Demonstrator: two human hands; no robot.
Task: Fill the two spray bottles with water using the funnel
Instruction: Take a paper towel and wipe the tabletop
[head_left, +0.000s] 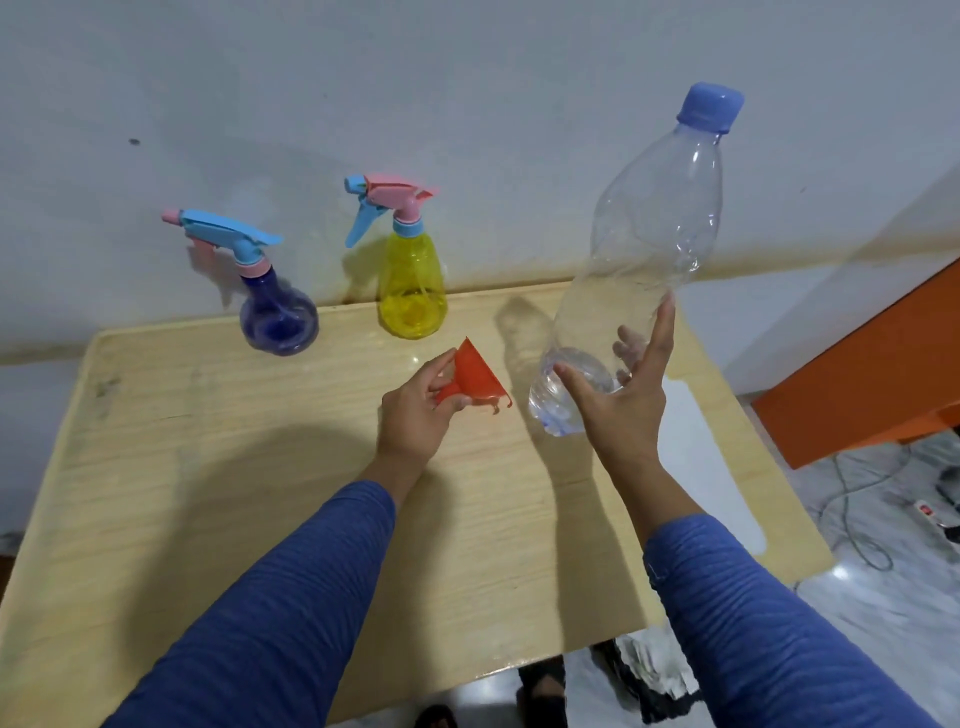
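On the wooden table (218, 519), an orange funnel (475, 376) is pinched in the left hand (418, 415); beside it, a capped clear water bottle (639, 260) is gripped low by the right hand (618, 400). Behind the funnel, the yellow spray bottle (410, 291) and blue spray bottle (278, 312) are shown upright, capped.

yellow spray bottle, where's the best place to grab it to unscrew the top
Probably hold the yellow spray bottle around its narrow upper body from the front, the free side, since the wall is behind it. It stands upright; twist the blue collar under the pink trigger head.
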